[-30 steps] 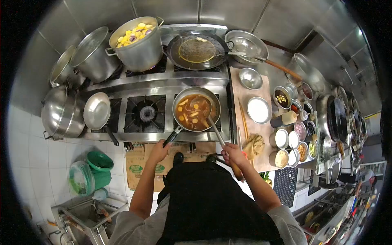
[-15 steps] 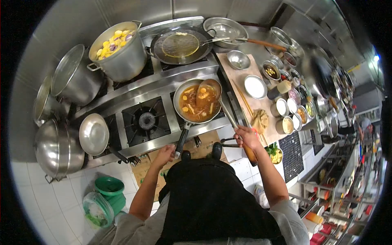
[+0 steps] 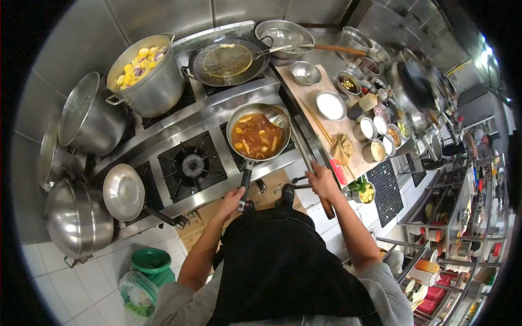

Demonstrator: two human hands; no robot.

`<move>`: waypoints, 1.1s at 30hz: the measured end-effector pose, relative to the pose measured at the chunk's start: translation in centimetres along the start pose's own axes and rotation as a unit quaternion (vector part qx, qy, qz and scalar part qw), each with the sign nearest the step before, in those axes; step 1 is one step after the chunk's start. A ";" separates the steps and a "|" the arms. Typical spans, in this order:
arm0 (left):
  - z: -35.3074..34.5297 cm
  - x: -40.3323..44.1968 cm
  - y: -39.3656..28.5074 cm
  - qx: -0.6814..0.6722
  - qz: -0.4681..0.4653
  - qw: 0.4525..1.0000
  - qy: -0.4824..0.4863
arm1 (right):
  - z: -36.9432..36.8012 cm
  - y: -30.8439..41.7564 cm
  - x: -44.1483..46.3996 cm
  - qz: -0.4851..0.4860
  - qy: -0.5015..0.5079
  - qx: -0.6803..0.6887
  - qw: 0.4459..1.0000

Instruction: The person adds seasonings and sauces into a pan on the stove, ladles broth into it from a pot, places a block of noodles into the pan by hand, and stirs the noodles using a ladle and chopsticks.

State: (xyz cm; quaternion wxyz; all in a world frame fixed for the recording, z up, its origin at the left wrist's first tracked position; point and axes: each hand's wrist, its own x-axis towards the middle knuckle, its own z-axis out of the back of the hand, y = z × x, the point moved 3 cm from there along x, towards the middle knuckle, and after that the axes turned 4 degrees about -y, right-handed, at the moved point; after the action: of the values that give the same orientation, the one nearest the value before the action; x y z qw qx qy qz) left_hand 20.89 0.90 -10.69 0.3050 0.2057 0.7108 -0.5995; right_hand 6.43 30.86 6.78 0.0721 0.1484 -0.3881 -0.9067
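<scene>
A frying pan [image 3: 235,154] with a black handle sits on the stove's front right burner, holding reddish-brown broth [image 3: 254,136] with yellow pieces. My left hand [image 3: 232,201] is closed on the end of the pan's handle. In my right hand [image 3: 323,183] is a long metal ladle [image 3: 278,116] with a wooden grip, its fingers wrapped round the shaft just above the wood. The ladle's bowl tilts against the pan's upper right rim, and its contents cannot be made out.
Behind the pan stands a wide black wok [image 3: 223,76] with a strainer. A large pot [image 3: 157,87] of yellow pieces is at back left. An empty-looking pan [image 3: 124,190] rests at left. On the right, a cutting board [image 3: 310,100] bears bowls and chopsticks; a green bin [image 3: 151,259] stands below.
The ladle's bowl, full of broth before, has tipped at the pan's edge and its metal shows. My left hand has moved up onto the pan's handle.
</scene>
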 end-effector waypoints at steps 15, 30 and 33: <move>0.4 0.3 -0.4 -0.034 -0.009 0.999 0.041 | -3.1 0.6 -1.2 -0.242 0.161 0.428 0.856; 0.8 -0.3 -0.6 -0.001 -0.027 1.000 0.003 | -1.8 -0.1 3.3 0.075 -0.004 -0.053 0.996; 1.0 -0.1 -0.6 0.000 -0.032 0.999 0.008 | -5.2 -2.9 3.0 0.008 0.048 -0.002 0.999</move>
State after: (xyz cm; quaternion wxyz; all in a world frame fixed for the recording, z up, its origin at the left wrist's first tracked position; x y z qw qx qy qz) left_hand 20.78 -0.22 -10.31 0.2797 0.1874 0.7196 -0.6073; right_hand 5.26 28.55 0.68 0.0978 0.1882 -0.3840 -0.8987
